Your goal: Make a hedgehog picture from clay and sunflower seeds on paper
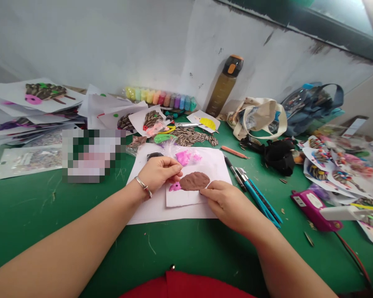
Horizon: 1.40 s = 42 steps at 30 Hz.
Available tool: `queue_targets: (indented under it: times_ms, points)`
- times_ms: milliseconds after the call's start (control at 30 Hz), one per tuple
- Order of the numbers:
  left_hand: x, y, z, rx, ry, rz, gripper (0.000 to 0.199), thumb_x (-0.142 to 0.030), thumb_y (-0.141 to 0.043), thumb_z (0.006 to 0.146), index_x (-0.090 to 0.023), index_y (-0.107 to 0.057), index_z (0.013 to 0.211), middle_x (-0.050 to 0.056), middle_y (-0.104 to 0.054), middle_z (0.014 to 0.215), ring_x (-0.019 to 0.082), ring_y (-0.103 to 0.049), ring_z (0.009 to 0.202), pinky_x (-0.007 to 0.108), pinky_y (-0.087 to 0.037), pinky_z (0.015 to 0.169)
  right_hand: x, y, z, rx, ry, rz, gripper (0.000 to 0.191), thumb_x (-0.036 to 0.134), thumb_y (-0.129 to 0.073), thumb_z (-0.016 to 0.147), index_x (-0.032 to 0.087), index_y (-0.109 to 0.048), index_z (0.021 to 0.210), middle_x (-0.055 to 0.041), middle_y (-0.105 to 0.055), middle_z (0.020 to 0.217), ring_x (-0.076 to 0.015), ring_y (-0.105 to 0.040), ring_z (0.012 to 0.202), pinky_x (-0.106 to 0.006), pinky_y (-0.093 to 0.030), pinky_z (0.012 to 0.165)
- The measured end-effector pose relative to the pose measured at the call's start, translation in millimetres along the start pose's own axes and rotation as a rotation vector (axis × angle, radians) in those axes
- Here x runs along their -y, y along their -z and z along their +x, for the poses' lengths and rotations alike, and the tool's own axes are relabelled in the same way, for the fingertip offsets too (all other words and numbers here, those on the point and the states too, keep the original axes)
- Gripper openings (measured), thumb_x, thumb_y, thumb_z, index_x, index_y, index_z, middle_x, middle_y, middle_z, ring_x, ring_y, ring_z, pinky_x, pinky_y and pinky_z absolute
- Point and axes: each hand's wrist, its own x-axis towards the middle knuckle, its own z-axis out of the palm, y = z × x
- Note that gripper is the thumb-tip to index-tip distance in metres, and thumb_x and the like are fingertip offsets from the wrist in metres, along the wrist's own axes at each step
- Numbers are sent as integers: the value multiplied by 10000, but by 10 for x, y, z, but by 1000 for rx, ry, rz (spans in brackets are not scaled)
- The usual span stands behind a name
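A flat brown oval of modelling clay (194,181) lies on a small white card (183,200), with a pink clay head (175,187) at its left end. Under the card is a larger white sheet (152,213). My left hand (160,171) is pinched above the oval's upper left edge; whatever its fingertips hold is too small to make out. At the right side of the card, my right hand (228,203) is closed on its edge, the fingertips touching the oval's lower right. Bright pink clay (184,157) in clear wrapping sits just behind the card.
Striped sunflower seeds (191,137) are heaped behind the sheet. Pens and a blue cutter (261,200) lie to the right, near an orange pencil (234,152). A bottle (222,89) leans against the wall. Stacked decorated cards (37,103) stand left; a magenta device (315,209) sits right.
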Motion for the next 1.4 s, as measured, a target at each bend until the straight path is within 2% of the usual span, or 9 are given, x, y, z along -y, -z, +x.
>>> queue_targets:
  times_ms: [167, 300, 433, 633, 867, 1033, 1267, 1400]
  points:
    - [-7, -3, -10, 1, 2, -5, 177, -260, -751, 693, -113, -657, 727, 25, -691, 649, 76, -600, 516, 191, -500, 542, -40, 23, -7, -18, -20, 107, 352, 90, -429, 881, 197, -687, 1095, -52, -659, 923, -162, -594, 844, -262, -452, 757]
    - [-4, -1, -3, 6, -5, 0, 166, -251, -742, 703, -110, -658, 730, 26, -692, 648, 74, -599, 512, 187, -499, 536, -26, -33, 11, -14, 27, 25, 345, 77, -446, 852, 192, -707, 1046, -77, -651, 942, -192, -586, 888, -294, -448, 788]
    - [4, 5, 8, 16, -18, 3, 160, -246, -745, 699, -113, -659, 721, 22, -690, 643, 72, -597, 506, 183, -497, 531, 1, -56, 21, -36, 12, 0, 319, 98, -459, 855, 203, -712, 1020, -81, -654, 952, -202, -586, 913, -303, -440, 809]
    - [2, 9, 4, 7, -9, 4, 184, -270, -758, 684, -120, -660, 725, 26, -693, 653, 81, -600, 518, 199, -504, 542, -43, 34, -8, -15, -64, 118, 345, 84, -421, 870, 219, -699, 1023, -29, -651, 841, -145, -586, 780, -246, -429, 721]
    - [-10, 2, -8, -1, -2, 6, 186, -268, -759, 686, -118, -658, 728, 21, -691, 649, 73, -597, 512, 189, -504, 541, 19, 34, -23, 51, 9, -22, 304, 88, -430, 876, 193, -699, 971, -70, -627, 907, -171, -564, 862, -268, -420, 773]
    - [-4, -2, -2, 6, -12, 12, 200, -278, -767, 678, -119, -655, 722, 18, -691, 651, 68, -594, 507, 183, -505, 538, 103, 56, -38, 92, 4, -168, 240, 121, -437, 886, 172, -670, 859, -78, -617, 847, -182, -549, 815, -289, -411, 747]
    - [-6, 5, 2, 8, -9, 8, 217, -293, -772, 668, -121, -657, 733, 22, -692, 658, 74, -593, 513, 196, -511, 546, -2, 69, -67, 25, 0, 10, 314, 110, -406, 890, 203, -680, 1012, -58, -655, 889, -170, -583, 828, -269, -434, 758]
    - [-12, 5, -7, 8, -15, 19, 212, -297, -765, 677, -124, -659, 737, 25, -691, 669, 79, -591, 517, 215, -516, 568, 56, 77, -58, 56, 25, -41, 284, 117, -427, 886, 201, -692, 942, -74, -644, 876, -182, -578, 825, -279, -434, 745]
